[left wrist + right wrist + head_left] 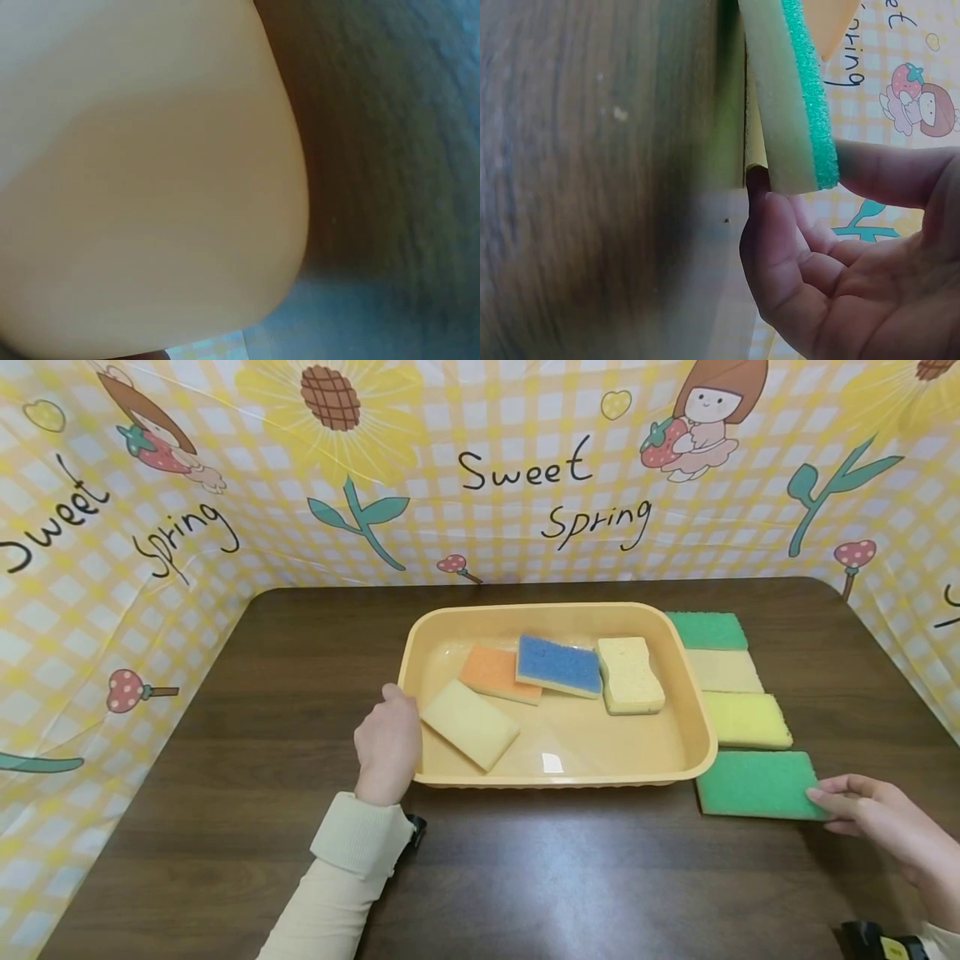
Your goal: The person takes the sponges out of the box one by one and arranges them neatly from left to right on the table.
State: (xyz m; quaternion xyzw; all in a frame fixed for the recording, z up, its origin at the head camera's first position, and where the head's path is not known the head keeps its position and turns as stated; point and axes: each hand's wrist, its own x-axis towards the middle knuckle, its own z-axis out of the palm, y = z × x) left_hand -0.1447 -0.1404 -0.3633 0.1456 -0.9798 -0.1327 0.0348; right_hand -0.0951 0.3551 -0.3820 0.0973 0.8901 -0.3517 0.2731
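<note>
My left hand (387, 743) grips the left rim of a yellow plastic basin (525, 779), its fingertips hidden at the wall. A close, blurred tan surface fills most of the left wrist view. With thumb and fingers, my right hand (873, 810) pinches the right end of a green-topped sponge (761, 783). In the right wrist view this sponge shows its pale underside, tilted up off the table. Inside the basin lie a pale yellow sponge (471, 725), an orange sponge (491, 675), a blue sponge (558, 666) overlapping the orange one, and a wavy-edged cream sponge (630, 675).
To the basin's right, another green sponge (708, 631), a beige sponge (726, 671) and a yellow sponge (750, 720) lie in a column, partly behind its rim. All stand on a dark wooden table (285, 760). A yellow checked cloth (420, 435) hangs behind and at both sides.
</note>
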